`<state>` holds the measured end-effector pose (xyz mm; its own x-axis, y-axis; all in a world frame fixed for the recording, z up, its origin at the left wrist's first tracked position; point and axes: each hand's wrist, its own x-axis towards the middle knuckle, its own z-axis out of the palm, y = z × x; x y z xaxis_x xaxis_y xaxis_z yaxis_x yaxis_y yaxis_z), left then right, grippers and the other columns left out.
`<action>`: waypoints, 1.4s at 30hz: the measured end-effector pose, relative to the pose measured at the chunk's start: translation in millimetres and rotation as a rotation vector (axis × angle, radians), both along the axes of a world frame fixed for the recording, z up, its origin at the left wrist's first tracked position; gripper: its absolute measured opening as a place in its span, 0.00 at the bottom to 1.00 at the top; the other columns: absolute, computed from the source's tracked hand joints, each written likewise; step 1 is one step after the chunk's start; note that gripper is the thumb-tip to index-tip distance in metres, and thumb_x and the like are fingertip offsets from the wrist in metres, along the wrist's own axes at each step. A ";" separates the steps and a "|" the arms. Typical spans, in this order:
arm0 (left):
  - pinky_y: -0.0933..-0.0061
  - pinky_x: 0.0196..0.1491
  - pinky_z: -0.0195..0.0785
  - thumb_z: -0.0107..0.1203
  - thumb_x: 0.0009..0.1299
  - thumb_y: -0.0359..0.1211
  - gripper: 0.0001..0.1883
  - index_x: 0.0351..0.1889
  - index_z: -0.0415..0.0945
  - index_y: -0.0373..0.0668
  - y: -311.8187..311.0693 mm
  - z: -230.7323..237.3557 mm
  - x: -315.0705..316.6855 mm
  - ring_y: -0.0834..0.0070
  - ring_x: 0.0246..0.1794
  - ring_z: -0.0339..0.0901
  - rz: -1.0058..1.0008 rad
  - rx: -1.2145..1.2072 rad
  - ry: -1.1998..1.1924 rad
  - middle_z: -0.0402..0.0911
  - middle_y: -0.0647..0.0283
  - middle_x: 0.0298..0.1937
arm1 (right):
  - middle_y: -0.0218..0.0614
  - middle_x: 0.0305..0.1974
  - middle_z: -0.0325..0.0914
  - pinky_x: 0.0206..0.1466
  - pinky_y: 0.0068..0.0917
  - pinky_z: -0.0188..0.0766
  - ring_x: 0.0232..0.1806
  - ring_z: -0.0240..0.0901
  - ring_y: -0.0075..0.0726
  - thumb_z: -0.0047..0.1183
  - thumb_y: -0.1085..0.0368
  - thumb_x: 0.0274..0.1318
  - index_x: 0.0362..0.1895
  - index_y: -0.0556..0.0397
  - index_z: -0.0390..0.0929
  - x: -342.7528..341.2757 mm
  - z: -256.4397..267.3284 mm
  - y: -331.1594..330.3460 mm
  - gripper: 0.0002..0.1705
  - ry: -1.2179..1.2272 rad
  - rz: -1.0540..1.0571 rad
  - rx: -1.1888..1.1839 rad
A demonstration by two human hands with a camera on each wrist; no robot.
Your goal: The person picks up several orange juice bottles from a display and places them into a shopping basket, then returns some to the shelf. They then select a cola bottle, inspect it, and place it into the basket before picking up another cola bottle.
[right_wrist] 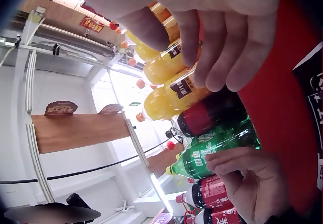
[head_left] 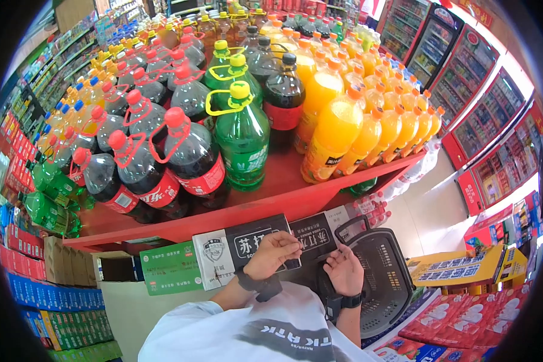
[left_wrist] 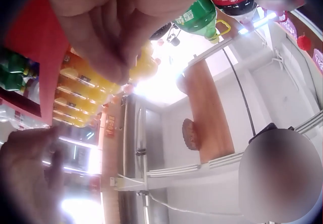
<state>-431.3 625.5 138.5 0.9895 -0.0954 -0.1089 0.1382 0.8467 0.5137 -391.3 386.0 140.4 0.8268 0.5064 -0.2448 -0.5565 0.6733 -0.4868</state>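
My left hand (head_left: 274,253) hovers above a black-and-white drink carton (head_left: 214,259). Its fingers bend loosely, and their tips come together near the thumb (left_wrist: 118,72) in the left wrist view; nothing shows between them. To its right, my right hand (head_left: 344,271) hangs beside a dark shopping basket (head_left: 401,259), palm partly turned up. The right wrist view shows its relaxed, slightly bent fingers (right_wrist: 217,47) holding nothing. Both hands are apart, in front of a red display shelf (head_left: 271,208). A green soda bottle (head_left: 242,142) stands on the shelf edge beyond them.
Cola bottles (head_left: 193,154) with red caps crowd the shelf's left side, and orange juice bottles (head_left: 332,136) fill the right. A green carton (head_left: 172,268) lies left of the black-and-white one. Red packages (head_left: 440,317) and a yellow box (head_left: 458,265) lie at the right.
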 end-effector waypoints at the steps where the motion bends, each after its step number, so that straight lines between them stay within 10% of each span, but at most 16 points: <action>1: 0.67 0.47 0.79 0.54 0.68 0.22 0.05 0.40 0.77 0.35 1.2 2.8 -0.3 0.67 0.39 0.83 0.007 0.013 0.015 0.82 0.54 0.40 | 0.43 0.43 0.77 0.51 0.43 0.71 0.45 0.74 0.43 0.42 0.55 0.66 0.53 0.53 0.70 -0.9 -2.8 0.2 0.19 0.023 -0.004 -0.008; 10: 0.71 0.46 0.78 0.57 0.65 0.20 0.03 0.35 0.76 0.36 22.7 1.5 -3.8 0.67 0.40 0.82 0.043 0.107 -0.015 0.83 0.55 0.37 | 0.43 0.43 0.77 0.50 0.41 0.71 0.45 0.74 0.43 0.44 0.55 0.65 0.53 0.53 0.70 -6.5 -15.4 9.1 0.19 0.036 0.010 -0.050; 25: 0.81 0.41 0.72 0.58 0.66 0.23 0.07 0.41 0.78 0.31 64.9 176.8 56.6 0.80 0.37 0.80 0.499 0.771 -0.370 0.83 0.60 0.38 | 0.44 0.46 0.76 0.52 0.38 0.72 0.48 0.74 0.41 0.46 0.64 0.64 0.55 0.57 0.69 47.5 18.2 88.4 0.17 -0.265 0.240 -0.181; 34: 0.61 0.59 0.63 0.57 0.58 0.26 0.22 0.53 0.72 0.41 63.5 213.8 208.1 0.57 0.56 0.70 1.256 1.399 -0.479 0.73 0.52 0.51 | 0.40 0.59 0.65 0.55 0.36 0.72 0.56 0.68 0.37 0.47 0.70 0.62 0.64 0.53 0.57 121.8 66.1 182.6 0.26 -0.699 0.165 -0.422; 42: 0.56 0.51 0.65 0.57 0.57 0.24 0.23 0.53 0.69 0.44 77.2 195.9 262.5 0.55 0.48 0.71 1.355 1.647 -0.301 0.73 0.54 0.44 | 0.43 0.60 0.64 0.63 0.34 0.64 0.59 0.66 0.40 0.45 0.79 0.57 0.71 0.56 0.44 161.0 45.8 213.1 0.39 -0.886 0.073 -0.406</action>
